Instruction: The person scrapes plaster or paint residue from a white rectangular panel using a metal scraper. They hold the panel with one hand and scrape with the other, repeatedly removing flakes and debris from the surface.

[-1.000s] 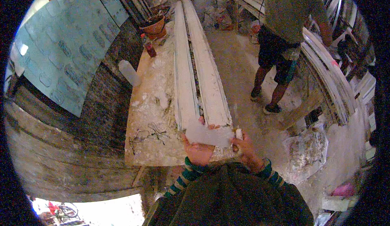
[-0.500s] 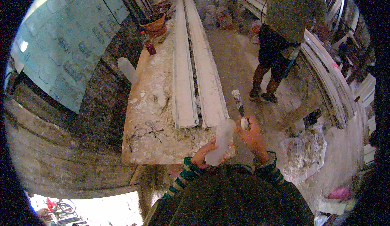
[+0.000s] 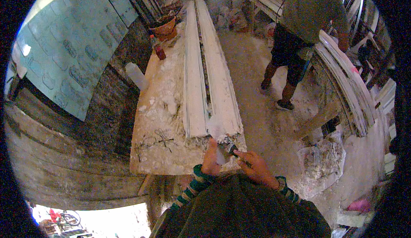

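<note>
My left hand (image 3: 209,159) is closed around a pale, translucent flat piece (image 3: 221,156) at the near end of the table. In my right hand (image 3: 256,167) is a small putty knife (image 3: 232,149), its dark end angled left against that pale piece. White paste clings around the tool's tip, and its exact edge is hard to make out. Just beyond my hands lie two long white moulding strips, the left strip (image 3: 195,88) and the right strip (image 3: 219,84), side by side with a narrow dark gap.
The paste-spattered table (image 3: 150,156) carries tangled dark wire (image 3: 160,139), a red bottle (image 3: 160,52) and an orange bucket (image 3: 165,29). Another person (image 3: 289,58) stands right of it. A plastic bag (image 3: 325,163) lies on the floor; long strips (image 3: 342,79) are stacked far right.
My right hand has swung left and down, bringing the putty knife to the pale piece. My left hand has turned that piece upright and shifted slightly left. The other person's legs have moved apart.
</note>
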Tool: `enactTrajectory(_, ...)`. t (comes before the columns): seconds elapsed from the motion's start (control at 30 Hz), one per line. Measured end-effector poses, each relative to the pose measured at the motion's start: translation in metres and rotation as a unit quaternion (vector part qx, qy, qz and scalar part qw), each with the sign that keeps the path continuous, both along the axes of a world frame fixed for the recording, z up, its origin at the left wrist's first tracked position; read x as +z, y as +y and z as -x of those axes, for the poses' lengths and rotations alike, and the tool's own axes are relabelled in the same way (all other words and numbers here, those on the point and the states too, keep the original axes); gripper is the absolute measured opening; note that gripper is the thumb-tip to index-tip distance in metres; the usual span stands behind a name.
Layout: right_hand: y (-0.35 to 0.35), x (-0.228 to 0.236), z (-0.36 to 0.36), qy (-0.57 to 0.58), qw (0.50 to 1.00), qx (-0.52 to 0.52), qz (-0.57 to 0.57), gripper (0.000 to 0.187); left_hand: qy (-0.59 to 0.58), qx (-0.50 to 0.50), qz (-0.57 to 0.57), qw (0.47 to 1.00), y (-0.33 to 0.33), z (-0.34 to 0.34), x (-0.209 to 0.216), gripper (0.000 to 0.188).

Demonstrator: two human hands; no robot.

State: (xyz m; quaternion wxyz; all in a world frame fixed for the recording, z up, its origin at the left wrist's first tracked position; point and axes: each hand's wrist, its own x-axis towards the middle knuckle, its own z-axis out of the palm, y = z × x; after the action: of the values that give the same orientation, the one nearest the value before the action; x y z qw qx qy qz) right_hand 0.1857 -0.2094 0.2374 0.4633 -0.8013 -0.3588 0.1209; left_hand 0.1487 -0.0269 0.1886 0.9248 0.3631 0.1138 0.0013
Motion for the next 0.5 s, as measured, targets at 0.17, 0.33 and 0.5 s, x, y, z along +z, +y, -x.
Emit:
enactTrajectory(0.17, 0.004, -0.005, -0.004, 0.012, 0.999, -0.011, -0.029, 0.037, 0.006, -0.031, -0.06, 0.998, -0.001, -0.001, -0.009, 0.061)
enactTrajectory(0.33, 0.007, 0.0, -0.008, 0.039, 0.996, -0.069, -0.05, 0.035, 0.045, -0.115, -0.177, 0.976, -0.012, -0.001, -0.018, 0.068)
enactTrajectory(0.5, 0.001, 0.007, -0.021, -0.017, 0.998, -0.054, -0.02, 0.035, 0.079, -0.1, -0.097, 0.987, -0.014, -0.009, -0.01, 0.074)
